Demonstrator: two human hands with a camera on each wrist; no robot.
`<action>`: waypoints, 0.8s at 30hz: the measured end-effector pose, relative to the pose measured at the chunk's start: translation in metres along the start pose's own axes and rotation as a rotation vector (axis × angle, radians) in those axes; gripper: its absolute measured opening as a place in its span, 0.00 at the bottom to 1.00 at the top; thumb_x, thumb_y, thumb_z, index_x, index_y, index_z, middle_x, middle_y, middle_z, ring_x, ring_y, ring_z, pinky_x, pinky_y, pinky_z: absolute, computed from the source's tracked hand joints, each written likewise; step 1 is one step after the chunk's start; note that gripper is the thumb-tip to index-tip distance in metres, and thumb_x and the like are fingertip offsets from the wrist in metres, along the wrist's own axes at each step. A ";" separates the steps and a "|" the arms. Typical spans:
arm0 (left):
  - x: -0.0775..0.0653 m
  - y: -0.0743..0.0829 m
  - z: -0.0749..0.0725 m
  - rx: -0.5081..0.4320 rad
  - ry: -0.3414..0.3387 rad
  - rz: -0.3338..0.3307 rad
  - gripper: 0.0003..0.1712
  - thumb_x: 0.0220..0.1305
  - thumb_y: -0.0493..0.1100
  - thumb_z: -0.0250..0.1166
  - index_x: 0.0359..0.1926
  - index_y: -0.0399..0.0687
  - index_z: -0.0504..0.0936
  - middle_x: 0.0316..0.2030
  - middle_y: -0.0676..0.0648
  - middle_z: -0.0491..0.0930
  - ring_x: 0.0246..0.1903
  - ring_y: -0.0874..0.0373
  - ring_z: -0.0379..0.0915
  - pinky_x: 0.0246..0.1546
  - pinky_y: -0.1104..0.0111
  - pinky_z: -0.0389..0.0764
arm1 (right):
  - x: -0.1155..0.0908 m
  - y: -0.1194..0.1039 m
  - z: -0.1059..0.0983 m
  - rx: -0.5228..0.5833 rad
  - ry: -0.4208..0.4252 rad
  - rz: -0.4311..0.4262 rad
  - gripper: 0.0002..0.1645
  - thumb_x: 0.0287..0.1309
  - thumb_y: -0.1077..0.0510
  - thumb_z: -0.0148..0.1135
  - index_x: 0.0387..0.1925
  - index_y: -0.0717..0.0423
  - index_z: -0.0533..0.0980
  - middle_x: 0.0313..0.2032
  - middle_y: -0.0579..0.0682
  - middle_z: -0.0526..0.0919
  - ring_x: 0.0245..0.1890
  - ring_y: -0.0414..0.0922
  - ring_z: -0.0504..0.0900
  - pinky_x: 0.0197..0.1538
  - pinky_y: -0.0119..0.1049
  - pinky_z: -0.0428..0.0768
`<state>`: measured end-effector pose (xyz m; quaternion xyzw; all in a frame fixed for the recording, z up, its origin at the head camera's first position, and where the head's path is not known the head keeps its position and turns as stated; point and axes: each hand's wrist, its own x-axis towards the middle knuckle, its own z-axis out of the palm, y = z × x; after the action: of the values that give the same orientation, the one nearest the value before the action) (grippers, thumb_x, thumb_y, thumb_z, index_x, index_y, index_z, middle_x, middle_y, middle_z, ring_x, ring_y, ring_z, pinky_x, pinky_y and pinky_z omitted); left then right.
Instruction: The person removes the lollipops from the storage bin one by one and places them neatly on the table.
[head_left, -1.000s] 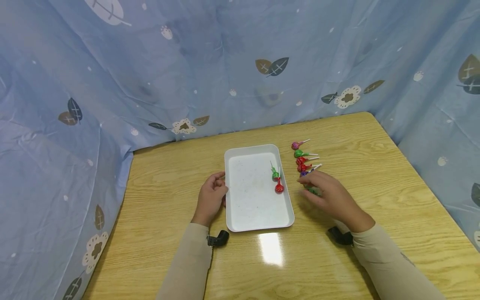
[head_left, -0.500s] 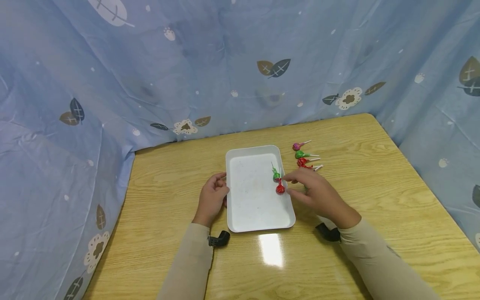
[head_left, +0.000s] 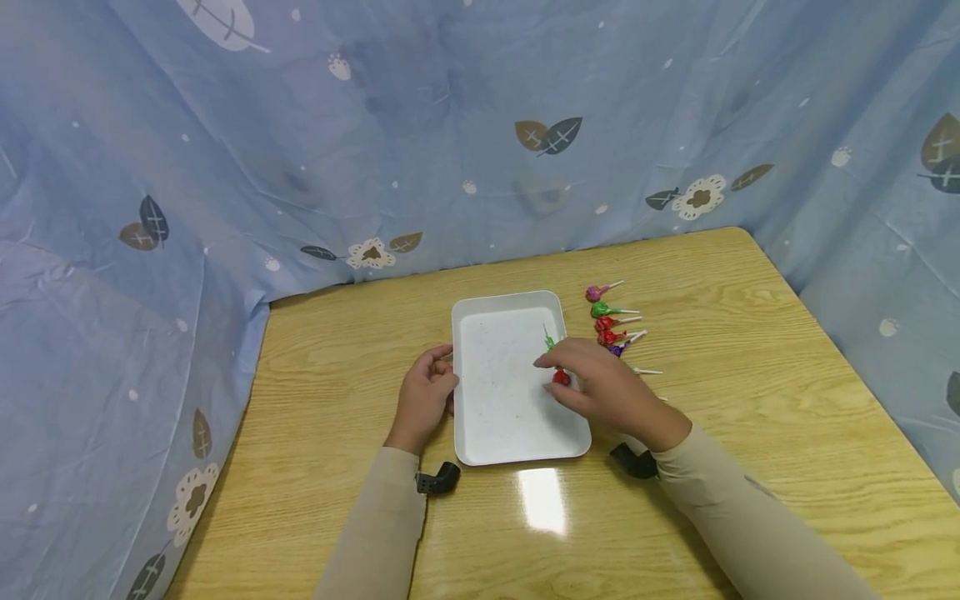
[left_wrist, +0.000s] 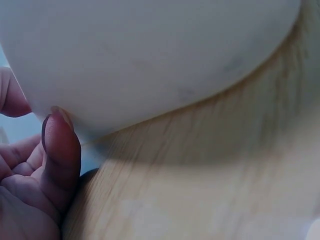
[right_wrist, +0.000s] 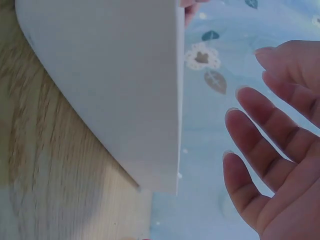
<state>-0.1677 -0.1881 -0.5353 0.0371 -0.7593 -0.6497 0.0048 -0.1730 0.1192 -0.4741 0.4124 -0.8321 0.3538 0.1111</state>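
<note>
A white rectangular tray (head_left: 504,454) sits on the table. My left hand (head_left: 422,396) holds its left wall, the thumb (left_wrist: 61,145) against the outside in the left wrist view. Above the tray's right side hovers my right hand (head_left: 600,387), palm down and fingers loosely bent; the right wrist view shows its fingers (right_wrist: 247,135) spread with nothing among them. Under that hand, inside the tray, lie a red lollipop (head_left: 561,378) and a green lollipop (head_left: 550,342), both partly covered by it.
To the tray's right runs a column of wrapped lollipops: pink (head_left: 594,293), green (head_left: 602,309), two red ones and a purple one (head_left: 617,350). Nearer ones show only white sticks (head_left: 647,371) past my right hand. A blue patterned curtain (head_left: 450,167) borders the wooden table (head_left: 330,367).
My right hand has moved left from the lollipop column across the tray's right wall and over the two lollipops inside. The left hand stays at the tray's left wall.
</note>
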 end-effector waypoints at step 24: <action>0.000 -0.001 0.000 -0.012 -0.001 -0.001 0.31 0.65 0.31 0.60 0.70 0.40 0.79 0.37 0.42 0.78 0.21 0.54 0.73 0.20 0.68 0.80 | 0.014 0.017 0.022 -0.321 -0.259 0.032 0.18 0.57 0.76 0.69 0.43 0.55 0.88 0.42 0.49 0.87 0.43 0.53 0.85 0.45 0.52 0.82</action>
<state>-0.1678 -0.1881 -0.5359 0.0373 -0.7555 -0.6541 0.0044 -0.1925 0.1027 -0.4912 0.4182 -0.8916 0.1624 0.0617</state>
